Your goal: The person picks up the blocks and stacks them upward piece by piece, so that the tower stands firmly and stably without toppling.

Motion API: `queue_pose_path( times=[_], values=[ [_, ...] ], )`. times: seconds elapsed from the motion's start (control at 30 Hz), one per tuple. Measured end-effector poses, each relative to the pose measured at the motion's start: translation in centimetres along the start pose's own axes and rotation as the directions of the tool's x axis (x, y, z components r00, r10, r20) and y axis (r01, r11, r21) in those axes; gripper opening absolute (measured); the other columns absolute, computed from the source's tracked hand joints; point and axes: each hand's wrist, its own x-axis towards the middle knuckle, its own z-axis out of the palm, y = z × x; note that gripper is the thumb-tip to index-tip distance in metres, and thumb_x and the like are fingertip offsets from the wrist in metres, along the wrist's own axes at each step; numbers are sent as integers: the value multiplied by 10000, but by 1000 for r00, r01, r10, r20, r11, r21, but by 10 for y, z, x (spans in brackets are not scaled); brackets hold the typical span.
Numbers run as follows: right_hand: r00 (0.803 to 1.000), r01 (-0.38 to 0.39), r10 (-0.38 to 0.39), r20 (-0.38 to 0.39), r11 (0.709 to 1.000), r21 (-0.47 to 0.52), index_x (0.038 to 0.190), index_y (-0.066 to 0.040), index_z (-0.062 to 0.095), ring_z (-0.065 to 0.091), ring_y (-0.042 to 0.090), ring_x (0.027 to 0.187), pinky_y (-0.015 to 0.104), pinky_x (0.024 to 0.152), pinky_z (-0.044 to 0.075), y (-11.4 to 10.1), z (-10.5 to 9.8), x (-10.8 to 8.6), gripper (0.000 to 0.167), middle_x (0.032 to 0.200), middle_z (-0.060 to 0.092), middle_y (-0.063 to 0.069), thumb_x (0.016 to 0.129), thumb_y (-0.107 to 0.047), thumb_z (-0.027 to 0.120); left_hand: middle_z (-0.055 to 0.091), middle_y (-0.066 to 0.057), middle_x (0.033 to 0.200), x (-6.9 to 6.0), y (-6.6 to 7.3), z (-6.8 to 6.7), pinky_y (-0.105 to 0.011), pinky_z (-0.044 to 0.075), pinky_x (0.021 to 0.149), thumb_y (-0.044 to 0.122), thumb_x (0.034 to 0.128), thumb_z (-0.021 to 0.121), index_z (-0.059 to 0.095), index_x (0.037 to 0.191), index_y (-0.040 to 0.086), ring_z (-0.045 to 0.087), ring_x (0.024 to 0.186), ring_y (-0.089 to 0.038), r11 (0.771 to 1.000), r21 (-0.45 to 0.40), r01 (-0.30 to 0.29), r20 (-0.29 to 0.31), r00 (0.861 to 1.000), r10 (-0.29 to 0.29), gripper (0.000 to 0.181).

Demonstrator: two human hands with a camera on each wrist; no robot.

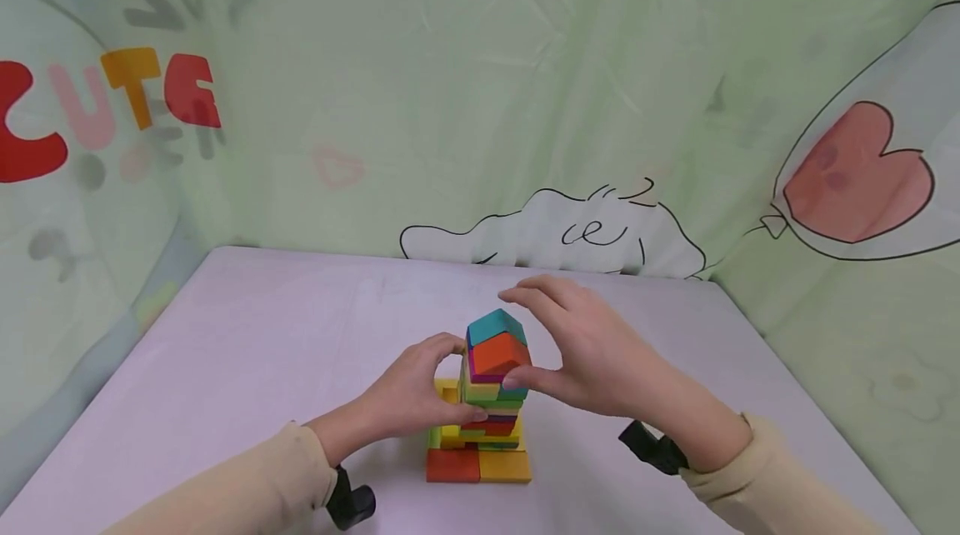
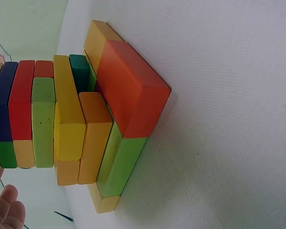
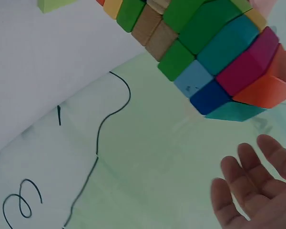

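A tower of colourful wooden blocks (image 1: 491, 392) stands upright on the table, on a base with a red-orange block (image 2: 133, 90) and a yellow-orange block (image 1: 505, 467). At its top sit a teal wedge (image 1: 497, 325) and an orange roof-shaped block (image 1: 501, 354). My left hand (image 1: 412, 389) cups the tower's left side, thumb across the front; some fingers are hidden behind. Beside the upper right is my right hand (image 1: 592, 343), its thumb by the orange block and its fingers raised past the top. In the right wrist view those fingers (image 3: 250, 171) are spread, apart from the blocks.
Yellow blocks (image 1: 447, 390) stand just behind and left of the tower, partly hidden by my left hand. The pale table (image 1: 300, 310) reaches back to a green printed cloth wall (image 1: 375, 102). Black straps with small devices (image 1: 652, 447) sit on both wrists.
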Motion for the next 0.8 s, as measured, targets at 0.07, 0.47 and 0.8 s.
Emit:
queue_pose_path(
  times=[0.07, 0.47, 0.8],
  values=[
    [995, -59, 53, 87, 996, 65, 1434, -77, 539, 581, 329, 1263, 529, 975, 566, 4, 1, 2, 824, 1406, 572, 129, 784, -461, 871, 626, -28, 1339, 0, 0, 0, -661, 412, 1116, 297, 796, 882, 590, 1341, 157, 506, 1373, -322, 1000, 1, -1, -1, 1000, 1, 634],
    [936, -255, 163, 313, 925, 281, 1395, -58, 571, 501, 345, 1346, 529, 1014, 552, 22, 8, 11, 738, 1467, 514, 123, 824, -442, 839, 620, -40, 1348, 0, 2, 0, -657, 418, 1113, 305, 802, 873, 588, 1341, 134, 505, 1371, -339, 1000, 29, 5, 6, 1000, -5, 634],
    [925, -284, 181, 333, 914, 290, 1333, -78, 610, 515, 318, 1322, 512, 1015, 552, 22, 11, 12, 659, 1446, 531, 104, 839, -459, 824, 620, -50, 1340, -1, 3, -1, -661, 427, 1102, 322, 795, 875, 587, 1333, 124, 505, 1366, -342, 999, 35, 14, -1, 1000, -14, 642]
  ],
)
